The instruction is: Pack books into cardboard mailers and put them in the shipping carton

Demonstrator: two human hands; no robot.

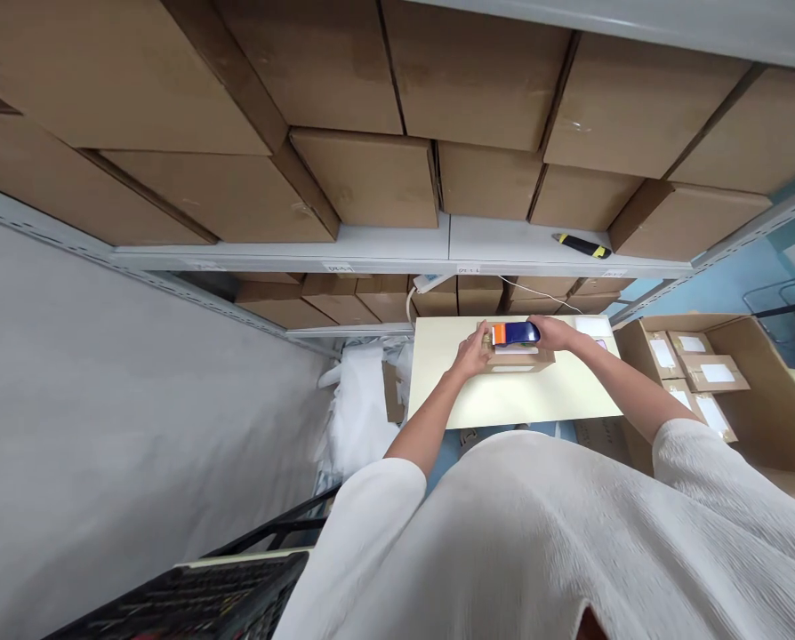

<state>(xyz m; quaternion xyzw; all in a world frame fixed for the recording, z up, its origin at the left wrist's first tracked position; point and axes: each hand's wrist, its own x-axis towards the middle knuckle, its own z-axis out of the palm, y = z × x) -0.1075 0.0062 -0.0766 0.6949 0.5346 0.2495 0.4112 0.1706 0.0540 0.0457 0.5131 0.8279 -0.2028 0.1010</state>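
On a pale yellow table [504, 400] lies a small cardboard box [518, 363] with white labels. My right hand [550, 333] is closed round the end of a blue and orange tape dispenser [517, 333], which rests over the top of the box. My left hand [472, 353] holds the left end of the box, its fingers bent against the side near the dispenser's orange end.
Shelves above hold large cartons [477, 80] and a black and yellow cutter [582, 245]. At right, an open carton [764, 391] contains several labelled boxes. White packing material [361, 409] lies left of the table; a black crate [224, 596] stands lower left.
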